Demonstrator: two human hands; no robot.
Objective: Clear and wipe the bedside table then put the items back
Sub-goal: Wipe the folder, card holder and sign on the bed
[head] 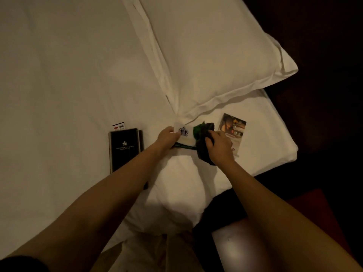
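Note:
Both my hands reach over a white bed (59,75). My left hand (168,139) grips the left edge of a small white card (185,134) printed with a dark crown logo and a green lower border. My right hand (219,143) is closed on a dark green cloth (203,132), pressed against the card's right side. A black folder (124,148) with a small white emblem lies on the sheet left of my hands. A photo leaflet (234,127) lies right of them, partly under my right hand.
A large white pillow (216,55) lies beyond my hands. A small white card with red and blue marks (119,126) peeks out above the folder. A glossy dark table corner (235,250) shows at bottom right, beside dark floor and a red surface (314,205).

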